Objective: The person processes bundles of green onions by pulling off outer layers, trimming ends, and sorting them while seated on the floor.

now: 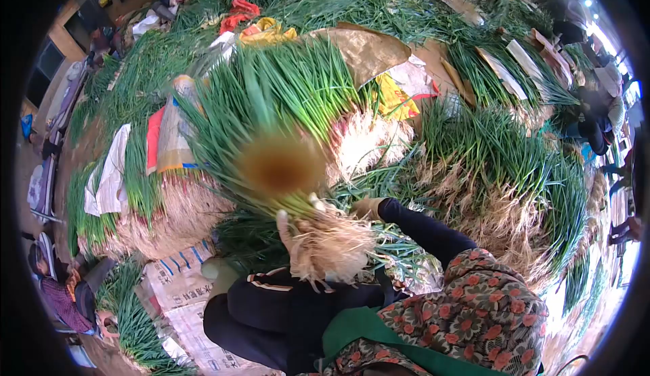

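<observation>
A bunch of green onions (332, 244) lies over my lap, its pale roots toward me and its green leaves pointing up and left. My left hand (284, 230) is closed round its stems, with light-coloured fingertips showing on both sides. My right hand (367, 208), in a light glove below a dark sleeve, is beside the roots at the right; its fingers are hidden. A large onion pile (298, 92) lies just beyond, its roots to the right. A brown blur covers part of the leaves.
More onion heaps stand at the left (179, 207) and right (501, 207). Printed sacking (186, 295) lies at the lower left. Yellow (396, 98) and red (238, 14) bags are among the onions. A person (64, 301) sits at the lower left; others are around the edges.
</observation>
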Action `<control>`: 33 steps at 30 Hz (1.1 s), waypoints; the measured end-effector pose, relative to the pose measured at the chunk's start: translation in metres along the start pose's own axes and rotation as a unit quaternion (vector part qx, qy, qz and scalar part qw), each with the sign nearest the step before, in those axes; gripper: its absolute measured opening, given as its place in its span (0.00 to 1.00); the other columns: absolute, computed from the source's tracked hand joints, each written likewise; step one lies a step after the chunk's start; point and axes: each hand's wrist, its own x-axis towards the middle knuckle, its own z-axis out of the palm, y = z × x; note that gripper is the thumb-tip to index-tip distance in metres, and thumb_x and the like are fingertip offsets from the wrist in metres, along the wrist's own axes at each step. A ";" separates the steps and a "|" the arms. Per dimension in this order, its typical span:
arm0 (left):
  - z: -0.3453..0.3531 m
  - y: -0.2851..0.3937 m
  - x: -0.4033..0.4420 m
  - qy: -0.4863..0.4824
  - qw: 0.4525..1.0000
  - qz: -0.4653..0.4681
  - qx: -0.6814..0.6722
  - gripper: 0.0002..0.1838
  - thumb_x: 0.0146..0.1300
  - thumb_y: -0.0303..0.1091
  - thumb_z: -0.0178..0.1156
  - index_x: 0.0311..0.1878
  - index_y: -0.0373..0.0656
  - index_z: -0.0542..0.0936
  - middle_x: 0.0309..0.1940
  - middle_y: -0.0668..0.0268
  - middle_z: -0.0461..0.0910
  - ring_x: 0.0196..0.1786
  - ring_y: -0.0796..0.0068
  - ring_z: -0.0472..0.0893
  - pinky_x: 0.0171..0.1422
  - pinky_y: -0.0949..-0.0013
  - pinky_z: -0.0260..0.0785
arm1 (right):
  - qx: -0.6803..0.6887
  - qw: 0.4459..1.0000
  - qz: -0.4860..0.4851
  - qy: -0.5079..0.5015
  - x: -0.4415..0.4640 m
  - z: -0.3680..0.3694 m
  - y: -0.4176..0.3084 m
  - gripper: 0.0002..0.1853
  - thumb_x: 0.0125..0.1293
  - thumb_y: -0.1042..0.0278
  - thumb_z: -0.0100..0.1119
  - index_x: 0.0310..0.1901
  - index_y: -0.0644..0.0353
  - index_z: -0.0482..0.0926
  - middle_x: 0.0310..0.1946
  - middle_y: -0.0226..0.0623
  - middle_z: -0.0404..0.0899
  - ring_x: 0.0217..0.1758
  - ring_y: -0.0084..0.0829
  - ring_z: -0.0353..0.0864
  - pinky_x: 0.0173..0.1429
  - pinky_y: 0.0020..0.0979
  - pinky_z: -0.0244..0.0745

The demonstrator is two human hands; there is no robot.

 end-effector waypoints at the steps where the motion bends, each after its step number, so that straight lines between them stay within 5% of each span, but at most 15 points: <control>1: -0.005 0.009 0.003 -0.017 1.000 -0.009 -0.005 0.27 0.63 0.55 0.51 0.52 0.39 0.73 0.39 0.58 0.77 0.40 0.62 0.76 0.51 0.55 0.70 | -0.022 0.999 0.006 0.027 -0.004 -0.006 -0.010 0.19 0.62 0.53 0.54 0.44 0.60 0.78 0.29 0.43 0.81 0.31 0.46 0.80 0.38 0.42 0.76; 3: -0.010 0.015 0.006 -0.026 0.999 -0.019 -0.003 0.27 0.63 0.54 0.52 0.52 0.39 0.73 0.38 0.59 0.77 0.39 0.63 0.76 0.50 0.57 0.71 | -0.068 0.993 0.017 0.090 -0.010 -0.039 -0.038 0.16 0.62 0.59 0.53 0.46 0.57 0.78 0.32 0.47 0.82 0.33 0.49 0.81 0.39 0.45 0.76; 4: -0.009 0.015 0.008 -0.022 0.999 -0.026 0.009 0.26 0.63 0.53 0.52 0.53 0.39 0.73 0.37 0.60 0.77 0.39 0.64 0.76 0.49 0.57 0.71 | 0.009 0.965 -0.027 0.260 -0.012 -0.059 -0.052 0.16 0.62 0.57 0.53 0.45 0.58 0.79 0.31 0.47 0.82 0.33 0.48 0.81 0.39 0.45 0.75; 6: -0.014 0.014 0.011 -0.001 0.999 -0.042 0.028 0.26 0.63 0.52 0.52 0.53 0.40 0.73 0.37 0.60 0.78 0.38 0.66 0.77 0.48 0.59 0.72 | 0.060 0.898 -0.068 0.431 0.015 -0.085 -0.055 0.17 0.62 0.54 0.54 0.41 0.59 0.79 0.29 0.47 0.82 0.32 0.47 0.81 0.39 0.45 0.75; 10: -0.031 0.016 0.012 0.033 0.996 -0.056 0.058 0.24 0.63 0.50 0.53 0.53 0.41 0.73 0.35 0.62 0.78 0.36 0.68 0.78 0.46 0.62 0.73 | -0.132 0.931 0.100 0.326 0.033 -0.112 -0.081 0.18 0.60 0.52 0.56 0.38 0.61 0.80 0.29 0.49 0.81 0.33 0.42 0.83 0.39 0.43 0.75; 13: -0.043 0.020 0.015 0.051 0.994 -0.061 0.080 0.23 0.63 0.49 0.54 0.53 0.41 0.73 0.33 0.63 0.79 0.35 0.71 0.78 0.44 0.64 0.74 | -0.032 0.948 0.061 0.309 0.028 -0.109 -0.067 0.19 0.61 0.51 0.56 0.40 0.60 0.80 0.31 0.49 0.81 0.34 0.40 0.83 0.40 0.41 0.76; 17: -0.034 0.015 0.016 0.092 0.982 -0.055 0.155 0.23 0.63 0.48 0.55 0.53 0.41 0.73 0.31 0.65 0.79 0.33 0.74 0.79 0.41 0.67 0.76 | 0.067 0.954 -0.158 0.245 -0.017 -0.073 -0.070 0.19 0.64 0.49 0.54 0.48 0.54 0.80 0.33 0.47 0.82 0.37 0.40 0.83 0.41 0.36 0.77; 19: -0.016 0.009 0.016 0.068 0.986 -0.071 0.131 0.25 0.62 0.49 0.56 0.55 0.40 0.72 0.38 0.61 0.79 0.39 0.69 0.80 0.47 0.61 0.75 | 0.019 0.985 -0.076 0.153 -0.031 -0.077 -0.074 0.18 0.64 0.48 0.54 0.46 0.52 0.81 0.32 0.44 0.82 0.36 0.39 0.83 0.40 0.35 0.77; 21: -0.005 0.000 0.015 0.075 0.991 -0.093 0.062 0.26 0.61 0.49 0.56 0.56 0.40 0.71 0.42 0.59 0.79 0.43 0.67 0.80 0.51 0.60 0.75 | 0.113 0.951 -0.051 0.283 -0.033 -0.100 -0.068 0.18 0.64 0.49 0.54 0.41 0.56 0.80 0.30 0.45 0.81 0.35 0.42 0.82 0.40 0.36 0.76; 24: -0.031 0.013 0.016 0.035 0.990 -0.121 0.068 0.30 0.63 0.53 0.52 0.57 0.36 0.68 0.48 0.56 0.75 0.49 0.63 0.75 0.59 0.58 0.68 | -0.195 0.839 -0.033 0.507 -0.003 -0.124 -0.058 0.20 0.61 0.50 0.57 0.38 0.64 0.79 0.28 0.49 0.80 0.34 0.44 0.81 0.39 0.41 0.74; 26: -0.022 0.011 0.012 0.048 0.992 -0.086 0.074 0.30 0.64 0.54 0.50 0.56 0.35 0.67 0.45 0.56 0.73 0.49 0.63 0.74 0.59 0.61 0.68 | -0.345 0.769 -0.052 0.536 -0.004 -0.127 -0.060 0.20 0.60 0.51 0.59 0.39 0.64 0.78 0.28 0.50 0.80 0.34 0.45 0.81 0.39 0.41 0.74; 30: -0.029 0.017 0.015 -0.017 0.992 -0.101 0.071 0.28 0.65 0.52 0.50 0.56 0.36 0.68 0.46 0.58 0.74 0.47 0.67 0.75 0.57 0.64 0.69 | -0.325 0.740 -0.140 0.572 -0.002 -0.118 -0.059 0.19 0.58 0.54 0.61 0.41 0.64 0.78 0.28 0.50 0.79 0.33 0.45 0.81 0.38 0.41 0.74; 31: -0.033 0.018 0.017 0.003 0.991 -0.088 0.096 0.28 0.65 0.52 0.51 0.56 0.36 0.69 0.46 0.58 0.75 0.47 0.67 0.75 0.58 0.64 0.69 | -0.150 0.848 -0.105 0.498 -0.009 -0.108 -0.061 0.18 0.58 0.56 0.60 0.43 0.62 0.78 0.27 0.49 0.79 0.30 0.45 0.80 0.34 0.41 0.74; 32: -0.034 0.018 0.017 0.025 0.989 -0.080 0.123 0.28 0.65 0.52 0.51 0.57 0.36 0.69 0.47 0.59 0.75 0.47 0.67 0.75 0.59 0.63 0.68 | 0.030 0.897 -0.038 0.439 -0.019 -0.104 -0.072 0.17 0.58 0.58 0.59 0.44 0.61 0.77 0.25 0.47 0.79 0.27 0.45 0.80 0.31 0.40 0.73; 33: -0.035 0.017 0.018 0.045 0.985 -0.075 0.149 0.28 0.65 0.52 0.51 0.58 0.37 0.69 0.48 0.59 0.75 0.48 0.67 0.75 0.59 0.63 0.68 | -0.083 0.903 -0.027 0.420 -0.022 -0.088 -0.068 0.21 0.59 0.58 0.57 0.53 0.56 0.73 0.22 0.43 0.78 0.20 0.43 0.77 0.23 0.40 0.70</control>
